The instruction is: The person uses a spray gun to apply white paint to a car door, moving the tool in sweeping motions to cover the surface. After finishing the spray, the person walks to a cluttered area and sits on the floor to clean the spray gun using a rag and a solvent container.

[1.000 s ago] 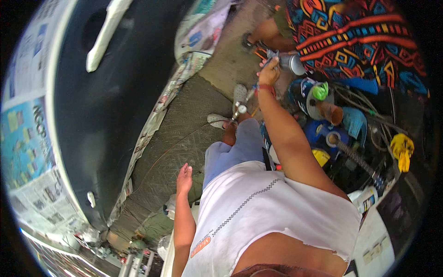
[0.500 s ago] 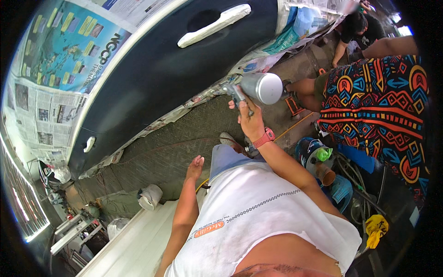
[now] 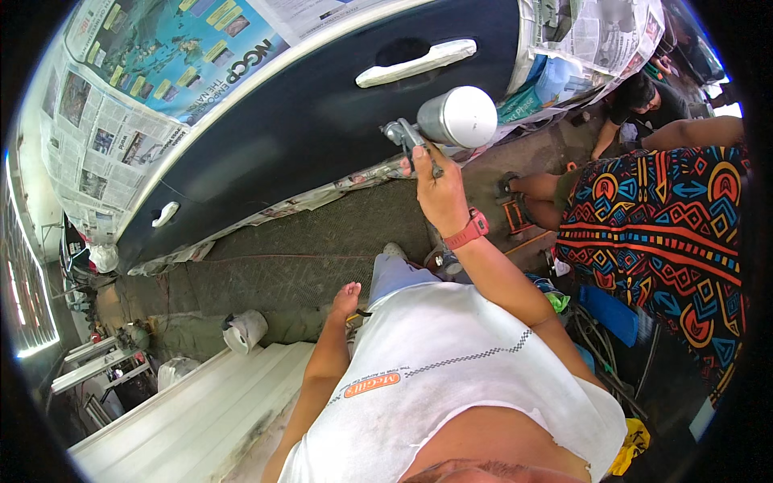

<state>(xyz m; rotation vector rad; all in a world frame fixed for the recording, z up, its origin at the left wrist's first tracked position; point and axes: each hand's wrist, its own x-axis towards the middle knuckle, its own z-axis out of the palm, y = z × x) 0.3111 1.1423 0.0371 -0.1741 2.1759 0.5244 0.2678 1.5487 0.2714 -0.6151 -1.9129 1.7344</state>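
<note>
White bucket (image 3: pixel 254 326) beside pale ribbed panel (image 3: pixel 185 402), blue slab (image 3: pixel 609 314) and yellow bundle (image 3: pixel 632 451) rightward

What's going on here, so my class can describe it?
The person's right hand grips a spray gun with a silver cup, up by a dark car panel. The left hand looks empty, near the waist. Newspaper borders the panel, and a white door handle stands out on it.

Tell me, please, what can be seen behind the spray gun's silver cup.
Behind the silver cup, the dark panel shows to the left and above, and printed paper to the right. Whatever the cup itself covers cannot be seen.
</note>
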